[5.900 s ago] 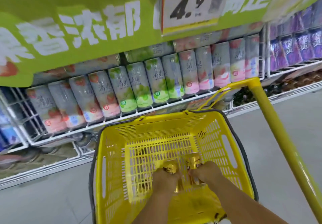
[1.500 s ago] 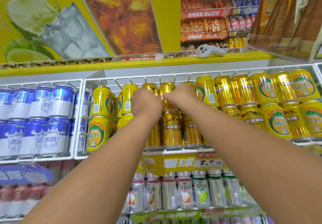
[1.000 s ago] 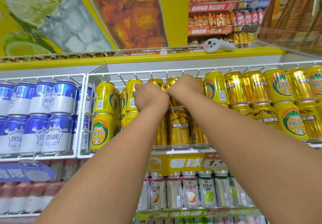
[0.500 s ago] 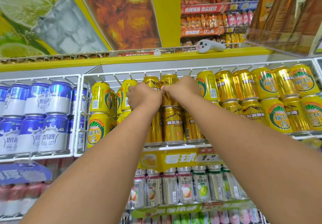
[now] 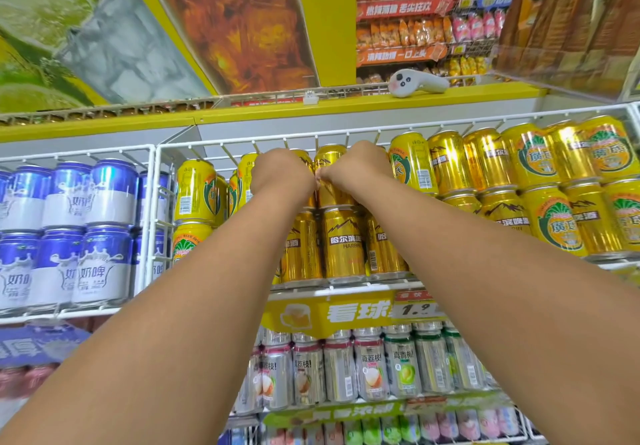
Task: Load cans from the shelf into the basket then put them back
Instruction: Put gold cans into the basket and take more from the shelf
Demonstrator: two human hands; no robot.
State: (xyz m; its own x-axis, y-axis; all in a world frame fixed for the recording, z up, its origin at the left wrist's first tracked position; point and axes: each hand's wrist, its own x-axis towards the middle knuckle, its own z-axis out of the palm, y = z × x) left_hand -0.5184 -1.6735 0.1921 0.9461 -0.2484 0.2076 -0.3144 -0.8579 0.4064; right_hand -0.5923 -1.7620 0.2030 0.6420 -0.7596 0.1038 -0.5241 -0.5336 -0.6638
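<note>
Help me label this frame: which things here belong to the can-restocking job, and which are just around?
Job: left hand, right hand, gold cans, wire shelf.
Just around: blue cans, lychee cans, white controller, snack packets.

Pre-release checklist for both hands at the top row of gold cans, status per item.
1. Left hand on a gold can: fingers hidden, cannot tell.
2. Right hand closed on the upper gold can: ok.
3. Upper gold can seated upright on the lower Harbin can: looks ok, base partly hidden.
4. Clearance under the white wire rack top: ok, tight.
5. Neighbouring yellow can undisturbed: ok.
6. Basket in view: not ok, out of frame.
</note>
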